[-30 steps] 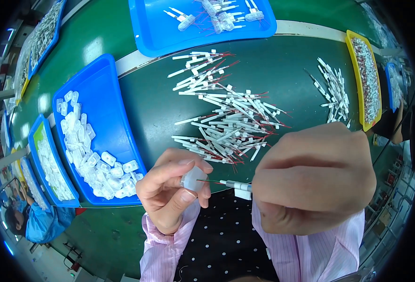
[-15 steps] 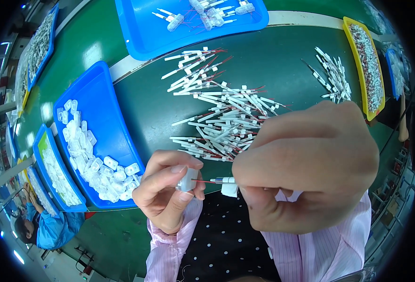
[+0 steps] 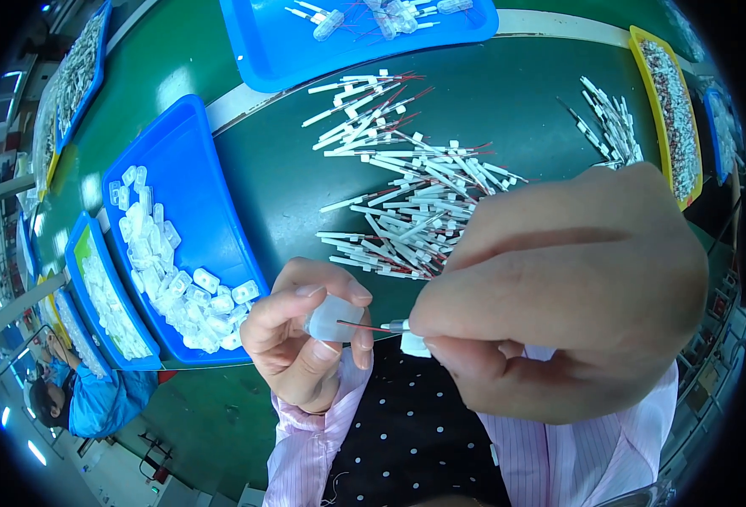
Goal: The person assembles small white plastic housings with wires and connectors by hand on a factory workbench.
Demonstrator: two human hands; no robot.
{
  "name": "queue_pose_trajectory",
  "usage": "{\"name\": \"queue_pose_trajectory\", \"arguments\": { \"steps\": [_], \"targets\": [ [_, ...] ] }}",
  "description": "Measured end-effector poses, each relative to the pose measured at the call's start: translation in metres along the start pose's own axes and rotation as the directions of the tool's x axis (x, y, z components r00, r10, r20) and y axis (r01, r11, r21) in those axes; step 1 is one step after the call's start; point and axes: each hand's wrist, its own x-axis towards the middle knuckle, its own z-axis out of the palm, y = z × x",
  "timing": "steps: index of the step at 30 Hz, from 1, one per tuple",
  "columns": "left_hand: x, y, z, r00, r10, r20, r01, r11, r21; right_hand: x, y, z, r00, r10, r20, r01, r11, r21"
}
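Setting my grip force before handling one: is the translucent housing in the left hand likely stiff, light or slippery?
Probably stiff: the translucent housing shows no visible dent in the grasp of the left hand. Likely light, being small beside that hand and apparently plastic. Perhaps slippery, as its surface looks smooth.

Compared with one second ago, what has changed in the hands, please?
The right hand has moved left, nearer the left hand, and hides more of the thin wired stick that it holds. Nothing was let go: the left hand keeps the translucent plastic housing, and the red wire still reaches it.
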Motion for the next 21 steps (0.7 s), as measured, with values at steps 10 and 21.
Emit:
{"name": "queue_pose_trajectory", "arguments": {
  "steps": [10,21],
  "targets": [
    [-0.008,0.0,-0.005,0.998,-0.047,-0.045,0.052,0.991,0.127,0.001,-0.002,0.005,1.0,0.03,0.008,-0.029,0.996,-0.088],
    [-0.009,-0.001,0.0,0.996,-0.038,-0.087,0.033,0.998,-0.057,-0.031,-0.003,0.038,0.971,0.108,-0.215,-0.091,0.992,0.089]
  ]
}}
